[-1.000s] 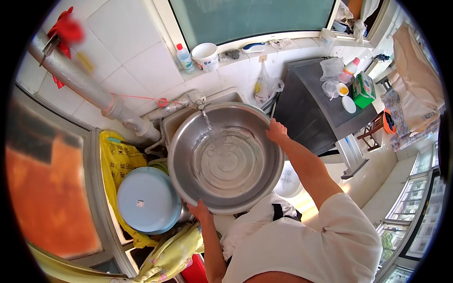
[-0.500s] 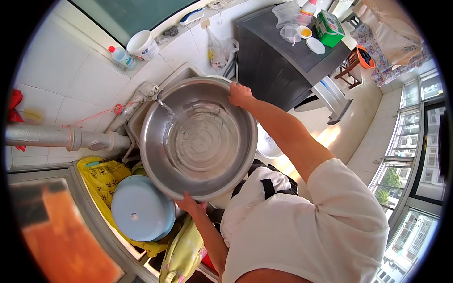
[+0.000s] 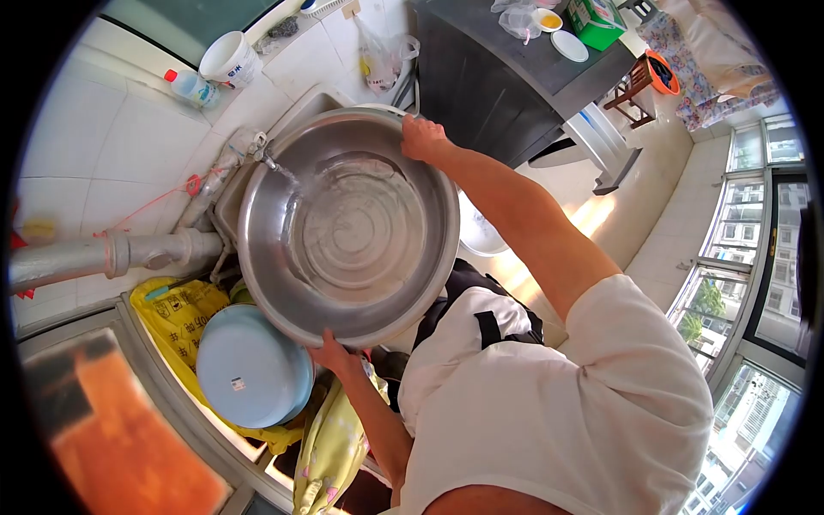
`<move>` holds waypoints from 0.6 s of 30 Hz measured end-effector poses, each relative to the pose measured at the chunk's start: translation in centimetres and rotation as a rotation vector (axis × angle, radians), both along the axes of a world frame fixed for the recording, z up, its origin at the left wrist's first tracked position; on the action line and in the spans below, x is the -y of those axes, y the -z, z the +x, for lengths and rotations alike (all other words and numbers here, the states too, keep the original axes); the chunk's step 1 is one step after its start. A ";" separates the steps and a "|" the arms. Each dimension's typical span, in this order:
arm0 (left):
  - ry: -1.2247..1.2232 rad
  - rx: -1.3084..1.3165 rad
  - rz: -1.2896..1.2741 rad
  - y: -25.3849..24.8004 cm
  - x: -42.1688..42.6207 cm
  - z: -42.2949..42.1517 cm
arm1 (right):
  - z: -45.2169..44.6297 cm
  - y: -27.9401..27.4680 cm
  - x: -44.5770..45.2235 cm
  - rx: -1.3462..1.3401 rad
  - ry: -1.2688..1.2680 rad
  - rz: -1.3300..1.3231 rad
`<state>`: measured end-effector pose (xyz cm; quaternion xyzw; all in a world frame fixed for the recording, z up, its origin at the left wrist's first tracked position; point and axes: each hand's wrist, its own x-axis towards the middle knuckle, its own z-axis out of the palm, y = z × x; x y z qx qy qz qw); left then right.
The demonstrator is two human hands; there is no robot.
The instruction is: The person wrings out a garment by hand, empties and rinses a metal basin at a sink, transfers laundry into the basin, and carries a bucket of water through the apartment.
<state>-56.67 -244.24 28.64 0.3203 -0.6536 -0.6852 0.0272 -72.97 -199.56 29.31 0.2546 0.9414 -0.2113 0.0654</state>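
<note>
A large stainless steel basin sits tilted under a running tap, partly over the sink. A stream of water falls into it, and rippling water covers its bottom. My left hand is closed on the near rim, fingers partly hidden by the basin wall. At the upper right, my right hand is wrapped over the rim. Below the basin, close to my left hand, lies a light blue plastic basin, turned bottom up.
Grey pipes run along the tiled wall at left. A white bucket and a bottle stand on the ledge. A dark cabinet is at upper right. Yellow cloth hangs near my left forearm. Another basin is on the floor.
The view has shifted, so most surroundings appear further up and left. Both hands keep hold of the steel basin's rim, and water keeps running into it.
</note>
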 end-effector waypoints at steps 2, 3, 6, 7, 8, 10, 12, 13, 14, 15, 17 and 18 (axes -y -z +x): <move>-0.009 -0.015 -0.031 0.7 0.3 0.1 | 0.0 0.1 -0.1 0.003 -0.011 -0.018; 0.001 -0.020 -0.016 1.0 0.6 0.0 | -0.1 0.2 -0.2 0.006 -0.010 -0.016; 0.005 -0.029 -0.015 1.2 0.7 -0.1 | -0.1 -0.1 -0.2 0.020 -0.002 -0.035; 0.002 -0.033 -0.030 1.1 0.6 -0.1 | -0.1 -0.2 -0.2 0.027 -0.001 -0.047; 0.000 -0.034 -0.028 1.0 0.6 -0.2 | -0.2 -0.3 -0.2 0.033 -0.001 -0.057; -0.008 0.004 -0.011 0.4 0.2 -0.2 | 0.0 -0.5 -0.1 0.019 -0.003 -0.046; -0.027 -0.005 -0.002 -0.7 -0.5 0.0 | 0.1 -0.5 0.0 -0.001 -0.008 -0.036; -0.044 -0.008 0.006 -1.1 -0.9 -0.2 | 0.0 -0.5 0.0 0.010 0.001 -0.041; -0.048 -0.016 0.008 -0.8 -0.6 -0.2 | -0.1 -0.5 0.0 0.021 0.009 -0.047; -0.025 -0.021 0.000 -0.2 -0.1 -0.2 | -0.1 -0.5 -0.1 0.014 0.004 -0.045; -0.005 -0.030 -0.010 -0.4 -0.1 -0.2 | 0.1 -0.7 -0.1 0.007 -0.004 -0.046; -0.009 -0.011 -0.023 -0.5 -0.2 -0.1 | 0.1 -0.5 -0.1 0.002 -0.006 -0.046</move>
